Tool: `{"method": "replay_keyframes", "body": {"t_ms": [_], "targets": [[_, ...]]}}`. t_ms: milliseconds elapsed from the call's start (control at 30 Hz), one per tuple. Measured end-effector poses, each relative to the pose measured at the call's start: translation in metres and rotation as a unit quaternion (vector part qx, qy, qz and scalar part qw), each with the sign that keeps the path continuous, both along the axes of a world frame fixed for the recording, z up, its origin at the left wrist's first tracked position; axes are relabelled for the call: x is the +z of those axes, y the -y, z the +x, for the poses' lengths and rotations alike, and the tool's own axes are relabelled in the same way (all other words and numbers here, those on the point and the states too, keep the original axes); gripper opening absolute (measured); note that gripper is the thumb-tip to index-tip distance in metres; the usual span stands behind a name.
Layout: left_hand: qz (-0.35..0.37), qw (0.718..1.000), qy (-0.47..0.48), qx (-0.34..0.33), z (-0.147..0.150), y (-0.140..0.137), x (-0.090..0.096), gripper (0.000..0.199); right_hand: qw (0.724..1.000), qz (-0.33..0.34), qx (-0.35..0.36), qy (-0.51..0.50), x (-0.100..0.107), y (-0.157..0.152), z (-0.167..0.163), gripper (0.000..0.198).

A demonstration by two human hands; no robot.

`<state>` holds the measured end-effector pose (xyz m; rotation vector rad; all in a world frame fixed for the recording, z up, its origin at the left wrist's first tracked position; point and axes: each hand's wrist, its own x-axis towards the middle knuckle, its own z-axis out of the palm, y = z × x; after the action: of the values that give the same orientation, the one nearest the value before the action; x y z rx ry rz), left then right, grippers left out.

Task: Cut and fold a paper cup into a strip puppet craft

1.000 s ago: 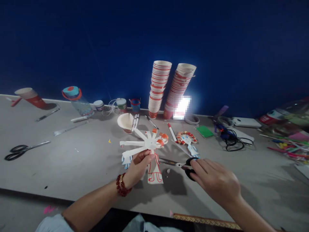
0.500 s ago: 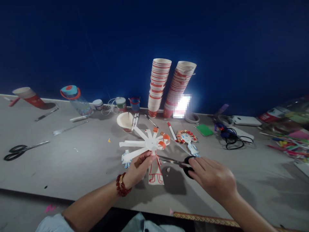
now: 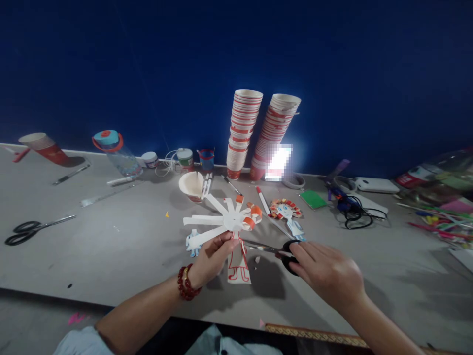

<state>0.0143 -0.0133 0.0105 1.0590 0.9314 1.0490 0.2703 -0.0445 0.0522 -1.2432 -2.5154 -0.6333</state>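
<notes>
My left hand is closed on a paper doll cut from a paper cup, pinched near its neck. The doll has a red-outlined dress and legs, and its head is a white disc with radiating strips, some curled with orange showing. Black-handled scissors are in my right hand, fingers through the loops. Their blades lie beside the doll's right edge, just below the head; whether they touch the paper I cannot tell. A small blue-drawn paper figure lies partly behind a strip.
Two tall stacks of paper cups stand by the blue wall. Right of the doll lie a finished-looking doll, a red-capped marker and a green pad. Other scissors, a water bottle and a cut cup are leftward.
The scissors and my right hand have shifted very slightly right, away from the doll. My left hand and the doll stay nearly still.
</notes>
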Motion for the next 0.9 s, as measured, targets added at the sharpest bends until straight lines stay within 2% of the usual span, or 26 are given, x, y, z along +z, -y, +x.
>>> {"method": "replay_keyframes", "body": {"t_ms": [167,300,567,767,900], "targets": [[-0.011,1.000,0.011,0.011,0.001,0.001,0.001,0.042,1.000,-0.005,-0.007,0.012,-0.003,0.000,0.001,0.029],[-0.017,0.999,0.012,0.026,0.001,0.003,-0.002,0.037,1.000,-0.011,-0.007,0.022,-0.003,0.000,0.001,0.025],[-0.012,0.999,0.024,0.028,0.000,0.004,-0.002,0.032,1.000,0.007,0.009,0.017,0.001,-0.002,-0.002,0.032],[-0.008,1.000,0.016,0.018,-0.002,0.003,-0.005,0.035,0.999,0.014,0.025,0.014,0.005,-0.006,-0.008,0.039],[0.000,1.000,0.001,0.004,-0.002,0.002,-0.007,0.037,0.999,0.015,0.035,0.006,0.006,-0.007,-0.012,0.036]]}}
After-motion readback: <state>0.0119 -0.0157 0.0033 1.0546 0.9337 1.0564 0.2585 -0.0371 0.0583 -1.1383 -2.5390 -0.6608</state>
